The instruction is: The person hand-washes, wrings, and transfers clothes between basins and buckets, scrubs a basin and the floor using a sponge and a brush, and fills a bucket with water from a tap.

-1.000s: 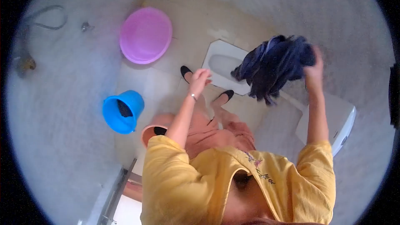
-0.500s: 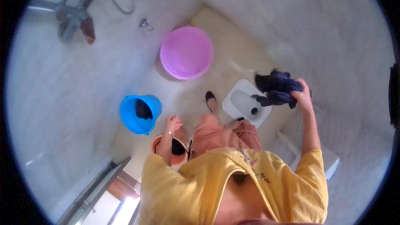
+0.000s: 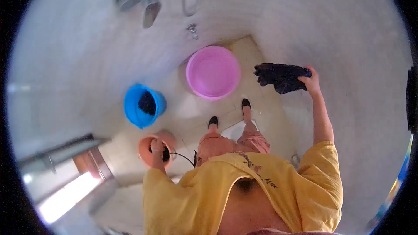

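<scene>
My right hand [image 3: 310,80] is closed on one end of a dark, crumpled cloth [image 3: 282,77], held out to the right with the rest hanging toward the left. My left hand [image 3: 157,144] reaches into the mouth of an orange bucket [image 3: 146,152], close to dark material [image 3: 166,153] inside it. Its fingers are small and blurred, so their grip does not show. Left of centre stands a blue bucket [image 3: 133,113] with another dark cloth [image 3: 147,103] in it.
A round pink basin [image 3: 213,73] sits near the corner, below a small wall tap [image 3: 192,30]. A larger mixer tap [image 3: 150,0] with a hose is on the wall. Part of a white squat toilet [image 3: 235,129] shows by my legs. A doorway [image 3: 72,196] is at lower left.
My left hand has gone from above the floor into the orange bucket. The view has turned, and my feet now stand side by side. The cloth stays in my right hand.
</scene>
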Motion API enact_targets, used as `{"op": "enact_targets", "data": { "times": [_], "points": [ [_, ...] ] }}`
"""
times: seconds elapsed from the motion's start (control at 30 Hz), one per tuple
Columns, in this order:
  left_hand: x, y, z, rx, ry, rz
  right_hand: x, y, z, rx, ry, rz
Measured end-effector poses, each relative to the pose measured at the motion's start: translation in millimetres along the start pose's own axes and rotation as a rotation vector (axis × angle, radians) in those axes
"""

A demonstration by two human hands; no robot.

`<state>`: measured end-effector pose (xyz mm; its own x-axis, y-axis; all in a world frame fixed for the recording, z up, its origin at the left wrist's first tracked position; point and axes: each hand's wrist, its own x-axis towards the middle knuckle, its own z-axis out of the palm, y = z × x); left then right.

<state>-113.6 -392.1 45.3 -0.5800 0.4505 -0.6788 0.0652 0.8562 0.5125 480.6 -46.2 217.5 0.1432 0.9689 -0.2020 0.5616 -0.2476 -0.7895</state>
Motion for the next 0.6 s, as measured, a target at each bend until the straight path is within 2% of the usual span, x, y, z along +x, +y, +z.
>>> {"op": "enact_targets", "data": {
  "times": [0.03, 0.07, 0.1, 0.13, 0.17, 0.2, 0.23, 0.27, 0.3, 0.37, 0.4, 0.47, 0.5, 0.57, 0.6],
  "points": [
    [3.4, -15.5, 5.2, 0.276, 0.103, 0.144, 26.1, 2.3, 11.1, -0.047, -0.011, -0.003],
    [-31.0, 11.4, 21.4, -0.177, 0.150, -0.189, 48.7, 10.8, 23.1, -0.079, -0.013, -0.075],
    [-38.2, -4.5, 27.6, -0.240, 0.178, -0.114, 71.1, 14.3, 34.9, -0.102, -0.026, -0.152],
    [-34.0, -36.1, 43.1, -0.299, 0.310, -0.107, 92.4, 11.3, 46.3, -0.150, -0.092, -0.161],
    [-73.3, 10.0, 50.6, -0.190, 0.334, -0.252, 116.9, 7.6, 58.5, -0.196, -0.145, -0.171],
    [-77.0, -11.2, 63.1, -0.327, 0.310, -0.282, 148.0, 13.5, 72.3, -0.192, -0.221, -0.211],
    [-101.9, 14.8, 71.0, -0.244, 0.334, -0.336, 178.5, 25.5, 86.3, -0.150, -0.241, -0.226],
    [-105.0, -8.9, 79.8, -0.222, 0.232, -0.376, 197.2, 33.6, 101.4, -0.114, -0.255, -0.230],
    [-113.3, -21.1, 88.6, -0.254, 0.251, -0.380, 208.9, 26.1, 114.0, -0.128, -0.306, -0.244],
    [-133.1, -22.2, 99.6, -0.234, 0.297, -0.423, 229.6, -0.2, 138.3, -0.139, -0.320, -0.061],
    [-136.6, -44.1, 108.4, -0.253, 0.313, -0.451, 243.7, 0.7, 148.0, -0.150, -0.353, -0.075],
    [-147.5, -64.9, 137.8, -0.218, 0.411, -0.416, 299.2, 14.7, 156.2, -0.199, -0.374, -0.332],
    [-159.1, -65.2, 141.1, -0.103, 0.420, -0.456, 317.3, 9.3, 159.0, -0.210, -0.405, -0.342],
    [-177.5, -59.2, 150.9, -0.039, 0.442, -0.520, 339.7, 1.9, 156.4, -0.331, -0.380, -0.493],
    [-184.6, -55.9, 152.2, 0.037, 0.446, -0.565, 367.8, 13.6, 159.2, -0.515, -0.282, -0.714]
  ]
}}
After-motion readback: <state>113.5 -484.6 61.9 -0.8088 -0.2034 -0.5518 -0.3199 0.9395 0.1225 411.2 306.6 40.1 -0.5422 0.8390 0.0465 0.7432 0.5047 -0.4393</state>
